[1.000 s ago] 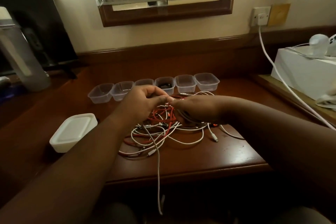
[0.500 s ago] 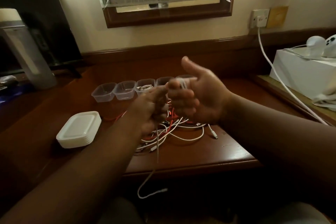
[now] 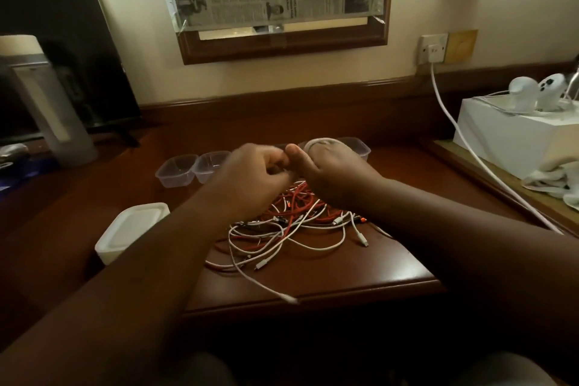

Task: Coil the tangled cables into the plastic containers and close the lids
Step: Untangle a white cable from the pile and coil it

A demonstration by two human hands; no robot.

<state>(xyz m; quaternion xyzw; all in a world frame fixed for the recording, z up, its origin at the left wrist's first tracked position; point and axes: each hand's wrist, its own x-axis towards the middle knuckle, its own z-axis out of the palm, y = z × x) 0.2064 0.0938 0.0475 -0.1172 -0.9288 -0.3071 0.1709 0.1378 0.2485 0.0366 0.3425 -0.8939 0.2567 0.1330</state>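
Both forearms are bare, no sleeves showing; the left hand (image 3: pixel 253 175) and right hand (image 3: pixel 332 175) seem ringless, though blurred.

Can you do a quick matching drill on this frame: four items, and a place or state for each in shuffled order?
Items:
1. stack of lids
2. white cable coil
3. cable tangle
4. wall socket

Places or states:
A. looped around the right hand
B. has a white lead plugged in
C. left of the left forearm, on the desk
D. loose on the desk beneath both hands

Pairs: 1-C, 2-A, 3-D, 4-B
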